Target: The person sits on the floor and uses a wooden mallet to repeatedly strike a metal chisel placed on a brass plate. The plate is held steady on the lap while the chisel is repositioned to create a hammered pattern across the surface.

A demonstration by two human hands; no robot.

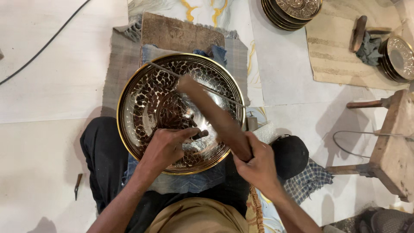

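Large engraved brass bowl rests on cloth over person's lap, centre of scene, above floor. Left hand closed around small dark punch, tip pressed to bowl's inner surface, near side. Right hand clamped on wooden mallet, head raised over bowl centre. Stacked brass plates far right; wooden stool right.

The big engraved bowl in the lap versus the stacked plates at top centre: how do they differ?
The bowl is far larger and lies singly, tilted on cloth; the stacked plates are smaller and piled. The left hand works on the bowl with a small tool; nobody touches the plates. Both are patterned metal with golden rims.
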